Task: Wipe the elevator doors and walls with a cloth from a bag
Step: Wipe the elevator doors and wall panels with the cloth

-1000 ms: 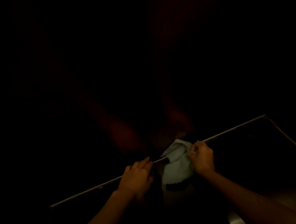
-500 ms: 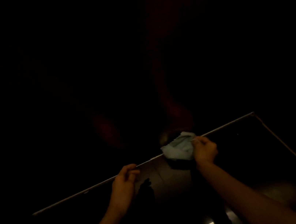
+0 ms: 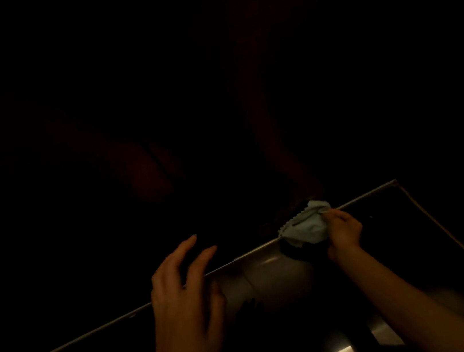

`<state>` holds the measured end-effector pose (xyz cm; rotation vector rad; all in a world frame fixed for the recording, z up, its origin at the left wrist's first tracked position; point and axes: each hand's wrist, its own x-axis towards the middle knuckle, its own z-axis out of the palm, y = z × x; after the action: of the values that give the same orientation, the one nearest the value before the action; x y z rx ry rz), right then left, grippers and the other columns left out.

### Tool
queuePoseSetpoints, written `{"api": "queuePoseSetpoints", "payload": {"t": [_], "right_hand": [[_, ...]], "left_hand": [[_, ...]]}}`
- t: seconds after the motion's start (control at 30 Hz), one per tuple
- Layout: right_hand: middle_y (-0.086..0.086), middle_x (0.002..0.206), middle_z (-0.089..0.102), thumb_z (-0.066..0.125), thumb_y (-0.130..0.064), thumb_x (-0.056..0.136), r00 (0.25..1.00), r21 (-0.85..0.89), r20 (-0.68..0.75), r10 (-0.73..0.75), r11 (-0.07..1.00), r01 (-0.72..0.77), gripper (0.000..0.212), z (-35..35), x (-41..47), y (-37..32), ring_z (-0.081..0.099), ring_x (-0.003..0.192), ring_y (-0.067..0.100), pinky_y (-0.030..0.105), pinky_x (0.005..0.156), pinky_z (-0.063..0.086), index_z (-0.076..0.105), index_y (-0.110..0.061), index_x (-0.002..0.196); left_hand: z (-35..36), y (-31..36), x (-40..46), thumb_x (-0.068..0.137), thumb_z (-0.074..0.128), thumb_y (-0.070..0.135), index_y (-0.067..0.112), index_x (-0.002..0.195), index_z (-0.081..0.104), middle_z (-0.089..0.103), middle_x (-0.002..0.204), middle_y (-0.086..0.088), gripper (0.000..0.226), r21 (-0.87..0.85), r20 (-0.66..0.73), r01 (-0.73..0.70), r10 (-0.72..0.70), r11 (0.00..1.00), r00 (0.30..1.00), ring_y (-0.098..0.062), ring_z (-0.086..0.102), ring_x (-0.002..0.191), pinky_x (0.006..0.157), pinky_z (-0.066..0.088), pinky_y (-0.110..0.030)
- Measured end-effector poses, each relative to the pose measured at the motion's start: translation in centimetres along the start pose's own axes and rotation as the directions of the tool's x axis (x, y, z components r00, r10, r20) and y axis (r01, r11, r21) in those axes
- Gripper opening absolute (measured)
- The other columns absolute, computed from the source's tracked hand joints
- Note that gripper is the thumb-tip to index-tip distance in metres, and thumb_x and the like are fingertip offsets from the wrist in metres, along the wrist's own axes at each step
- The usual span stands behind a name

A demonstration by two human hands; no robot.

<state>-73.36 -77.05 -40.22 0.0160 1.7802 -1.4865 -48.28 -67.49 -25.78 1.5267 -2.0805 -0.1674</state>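
My right hand [image 3: 342, 231] bunches the pale cloth [image 3: 304, 226] on a thin metal edge [image 3: 237, 261], left hand [image 3: 182, 291] spread, fingers loose; everything else too dark to read.

no readable text, labels, brands or numbers, scene too dark
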Motion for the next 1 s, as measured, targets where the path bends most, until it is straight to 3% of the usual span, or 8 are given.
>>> {"api": "queuePoseSetpoints", "payload": {"t": [0.07,0.13,0.2,0.4,0.57,0.73,0.83,1.0], "right_hand": [[0.013,0.098,0.057,0.057,-0.005,0.088,0.999,0.019,-0.03,-0.04,0.999,0.041,0.005,0.1,0.0,-0.6,0.058,0.096,0.029,0.035,0.082,0.048,0.061,-0.007,0.091],[0.014,0.102,0.057,0.056,-0.004,0.088,0.991,0.072,-0.115,-0.061,0.995,0.069,0.007,-0.2,0.7,-1.5,0.058,0.097,0.029,0.034,0.083,0.048,0.06,-0.008,0.091],[0.02,0.111,0.059,0.056,-0.003,0.088,0.988,0.124,-0.156,-0.013,0.992,0.033,0.009,-0.7,1.4,-2.0,0.058,0.099,0.029,0.032,0.082,0.046,0.061,-0.006,0.095],[0.021,0.112,0.061,0.056,-0.006,0.089,0.99,0.096,-0.132,-0.055,0.993,0.068,0.021,-0.7,2.1,-4.0,0.058,0.104,0.033,0.031,0.08,0.045,0.061,0.003,0.107],[0.022,0.107,0.062,0.056,-0.006,0.089,0.999,-0.013,-0.046,-0.029,1.0,0.028,0.013,-1.4,2.6,-3.5,0.059,0.099,0.035,0.034,0.078,0.046,0.06,-0.002,0.1],[0.023,0.11,0.063,0.053,-0.006,0.09,0.97,-0.073,-0.155,-0.187,0.981,0.178,0.02,-2.5,4.1,-5.7,0.059,0.102,0.037,0.04,0.088,0.048,0.061,0.007,0.102],[0.023,0.112,0.062,0.053,-0.005,0.09,0.99,-0.114,-0.063,-0.13,0.986,0.122,0.022,-2.8,4.4,-4.8,0.06,0.101,0.036,0.035,0.08,0.048,0.061,0.005,0.108],[0.02,0.11,0.061,0.053,-0.003,0.089,0.987,0.013,-0.122,-0.107,0.994,0.11,0.02,-2.9,5.3,-6.4,0.059,0.096,0.031,0.037,0.083,0.047,0.058,0.007,0.106]], "left_hand": [[-0.1,-1.1,0.6,0.072,0.045,0.028,0.021,0.131,0.045,0.03,0.147,-0.01,0.059,0.302,0.148,-0.224,0.187,0.927,0.971,-0.028,0.021,0.139,0.105,0.023,-0.044],[-0.2,-1.5,1.6,0.073,0.036,0.031,0.018,0.137,0.039,0.015,0.156,-0.009,0.065,0.44,0.269,-0.357,0.258,0.824,0.928,-0.026,0.003,0.145,0.111,0.01,-0.047],[0.2,-2.1,2.2,0.075,0.034,0.03,0.015,0.14,0.037,0.004,0.158,-0.006,0.067,0.534,0.328,-0.454,0.321,0.713,0.889,-0.023,-0.002,0.146,0.113,0.002,-0.048],[-0.9,-3.1,5.6,0.078,0.035,0.026,0.017,0.147,0.028,0.008,0.158,-0.004,0.07,0.684,0.308,-0.491,0.396,0.54,0.865,-0.021,0.003,0.146,0.113,-0.003,-0.051],[-1.4,-4.2,7.0,0.079,0.032,0.027,0.018,0.146,0.028,0.012,0.158,-0.005,0.068,0.701,0.267,-0.478,0.426,0.529,0.864,-0.021,0.006,0.146,0.112,0.0,-0.052],[-0.6,-4.2,7.1,0.082,0.03,0.026,0.021,0.147,0.025,0.014,0.158,-0.005,0.065,0.705,0.226,-0.467,0.455,0.534,0.861,-0.022,0.008,0.146,0.11,0.003,-0.055],[0.4,-2.5,6.7,0.08,0.032,0.028,0.02,0.146,0.028,0.012,0.158,-0.007,0.067,0.688,0.207,-0.452,0.443,0.568,0.872,-0.023,0.006,0.146,0.109,0.005,-0.057],[2.4,1.3,8.0,0.078,0.038,0.028,0.018,0.147,0.026,0.009,0.158,-0.007,0.071,0.651,0.248,-0.528,0.504,0.546,0.827,-0.024,0.005,0.146,0.112,0.002,-0.053]]}}
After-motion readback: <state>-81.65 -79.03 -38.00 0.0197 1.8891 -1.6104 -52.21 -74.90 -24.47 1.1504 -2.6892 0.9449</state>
